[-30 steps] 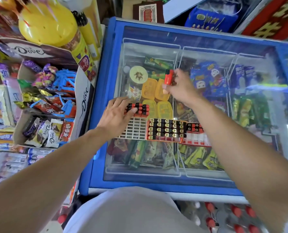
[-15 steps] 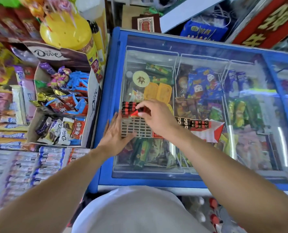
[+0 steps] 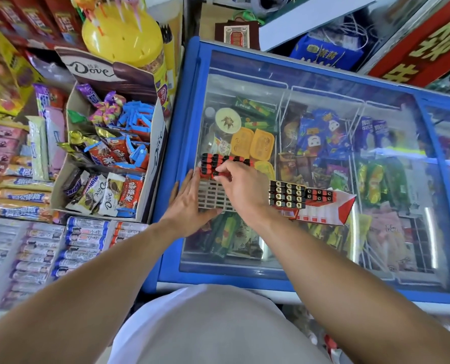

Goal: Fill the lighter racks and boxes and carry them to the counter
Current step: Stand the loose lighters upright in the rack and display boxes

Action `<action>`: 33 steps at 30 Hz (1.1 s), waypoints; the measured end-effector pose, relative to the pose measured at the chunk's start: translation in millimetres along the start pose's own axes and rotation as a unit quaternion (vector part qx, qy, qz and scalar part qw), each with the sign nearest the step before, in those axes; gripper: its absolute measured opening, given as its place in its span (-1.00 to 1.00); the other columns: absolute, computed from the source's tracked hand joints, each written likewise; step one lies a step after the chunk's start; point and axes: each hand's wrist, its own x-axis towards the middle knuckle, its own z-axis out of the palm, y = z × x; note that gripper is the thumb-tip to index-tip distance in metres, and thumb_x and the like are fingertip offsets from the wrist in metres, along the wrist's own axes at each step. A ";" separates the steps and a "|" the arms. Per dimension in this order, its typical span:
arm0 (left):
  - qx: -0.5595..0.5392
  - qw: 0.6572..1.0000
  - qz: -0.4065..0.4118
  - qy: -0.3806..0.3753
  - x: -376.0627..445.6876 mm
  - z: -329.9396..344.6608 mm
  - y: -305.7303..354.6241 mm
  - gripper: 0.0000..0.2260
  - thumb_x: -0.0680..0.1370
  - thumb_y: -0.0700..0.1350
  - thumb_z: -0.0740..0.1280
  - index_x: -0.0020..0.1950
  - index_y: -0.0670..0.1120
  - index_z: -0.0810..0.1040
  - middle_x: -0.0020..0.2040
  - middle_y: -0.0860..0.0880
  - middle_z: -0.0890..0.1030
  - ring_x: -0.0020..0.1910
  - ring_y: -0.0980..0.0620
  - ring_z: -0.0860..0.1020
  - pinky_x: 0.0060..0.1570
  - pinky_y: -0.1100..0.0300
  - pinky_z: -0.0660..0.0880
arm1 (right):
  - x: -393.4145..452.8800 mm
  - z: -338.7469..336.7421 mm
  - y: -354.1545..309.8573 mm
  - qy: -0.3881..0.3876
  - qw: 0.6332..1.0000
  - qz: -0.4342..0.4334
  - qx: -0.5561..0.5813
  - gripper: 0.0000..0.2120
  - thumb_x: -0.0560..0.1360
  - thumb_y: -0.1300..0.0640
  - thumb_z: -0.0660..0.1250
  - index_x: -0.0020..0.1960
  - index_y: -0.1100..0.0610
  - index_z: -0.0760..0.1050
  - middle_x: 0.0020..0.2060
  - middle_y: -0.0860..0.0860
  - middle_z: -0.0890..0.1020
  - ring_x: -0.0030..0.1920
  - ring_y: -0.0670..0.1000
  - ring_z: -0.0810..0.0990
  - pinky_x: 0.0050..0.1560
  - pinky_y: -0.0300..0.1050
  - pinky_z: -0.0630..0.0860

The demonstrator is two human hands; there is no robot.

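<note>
Now the right hand (image 3: 241, 183) is down over the white lighter rack (image 3: 213, 197) on the freezer lid (image 3: 244, 74); a second ago it was lifted away with a red lighter (image 3: 220, 173), so one more slot is being filled. Its fingertips pinch that lighter at the edge of the filled rows, most slots below still bare. The left hand (image 3: 189, 203) lies flat, fingers straight, bracing the rack's near-left corner. The full box of lighters (image 3: 288, 195) waits just right.

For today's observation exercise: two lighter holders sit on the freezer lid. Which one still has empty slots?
The white grid rack on the left, under both hands: only its far rows hold red lighters. The red box on the right looks packed.
</note>
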 end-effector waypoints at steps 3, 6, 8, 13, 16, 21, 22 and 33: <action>-0.006 1.000 0.002 -0.001 0.3 0.5 -0.9 0.04 0.51 0.33 0.35 0.64 -0.02 -0.33 0.68 -0.04 -0.07 0.54 0.26 -0.28 0.58 -0.01 -0.26 | 0.9 1.5 -1.6 -0.014 1.000 0.000 -0.009 -0.87 0.53 -0.06 0.44 0.06 -0.08 0.62 -0.16 -0.14 0.71 -0.23 -0.11 0.65 -0.28 -0.15 0.51; -0.012 1.000 0.004 0.003 0.4 1.0 -1.8 0.05 0.50 0.33 0.36 0.64 0.00 -0.33 0.68 -0.03 -0.05 0.54 0.27 -0.28 0.58 -0.02 -0.25 | -1.8 2.9 -0.7 -0.022 1.000 -0.009 -0.013 -0.84 0.54 -0.06 0.42 0.10 -0.08 0.64 -0.09 -0.15 0.72 -0.19 -0.11 0.67 -0.23 -0.13 0.56; -0.014 1.000 0.004 0.004 0.8 0.1 -1.7 0.05 0.49 0.33 0.36 0.64 0.00 -0.32 0.68 -0.03 -0.05 0.57 0.23 -0.25 0.59 -0.05 -0.23 | -3.7 3.5 1.3 -0.021 0.999 -0.023 -0.006 -0.79 0.55 -0.06 0.42 0.16 -0.07 0.66 -0.04 -0.15 0.69 -0.21 -0.10 0.65 -0.27 -0.14 0.55; -0.055 0.998 0.025 0.029 -4.3 -9.0 6.5 -0.02 0.56 0.23 0.36 0.65 0.02 -0.31 0.68 -0.02 -0.05 0.64 0.06 -0.10 0.60 -0.09 -0.13 | -4.3 -5.6 11.0 0.040 0.999 -0.035 -0.008 -0.70 0.50 -0.06 0.47 0.21 -0.04 0.64 -0.09 -0.12 0.60 -0.23 -0.11 0.55 -0.26 -0.16 0.54; -0.032 0.989 0.078 0.118 -1.9 -24.2 13.8 -0.17 0.64 0.14 0.31 0.67 -0.01 -0.21 0.68 0.00 -0.06 0.64 0.10 -0.10 0.60 0.02 -0.10 | 3.0 -21.1 24.5 0.061 0.997 -0.015 -0.033 -0.70 0.52 -0.03 0.44 0.24 -0.02 0.62 0.02 -0.08 0.63 0.03 -0.03 0.56 0.11 -0.02 0.52; -0.081 0.987 0.068 0.124 28.6 -46.8 42.2 -0.41 0.67 0.14 0.26 0.64 0.02 0.16 0.64 0.02 0.16 0.62 0.06 0.06 0.54 0.17 0.00 | 19.6 -38.2 39.0 -0.078 0.997 -0.002 0.007 -0.56 0.59 -0.04 0.34 0.45 -0.01 0.45 0.39 -0.08 0.51 0.39 -0.03 0.43 0.41 -0.15 0.23; -0.085 0.989 0.062 0.107 34.8 -48.7 44.5 -0.45 0.67 0.13 0.25 0.63 0.03 0.22 0.63 0.01 0.19 0.62 0.04 0.09 0.55 0.14 0.02 | 22.1 -40.6 38.8 -0.102 0.995 -0.004 0.009 -0.53 0.58 -0.05 0.35 0.47 -0.02 0.43 0.41 -0.09 0.49 0.42 -0.04 0.40 0.41 -0.16 0.23; -0.057 0.995 0.063 0.050 46.0 -43.1 40.6 -0.61 0.69 0.00 0.26 0.50 -0.06 0.37 0.37 -0.03 0.44 0.34 -0.03 0.39 0.34 0.05 0.38 | 32.6 -36.0 35.7 -0.160 0.987 -0.013 0.016 -0.58 0.57 -0.01 0.38 0.41 0.02 0.51 0.27 -0.05 0.60 0.28 0.01 0.52 0.25 -0.11 0.39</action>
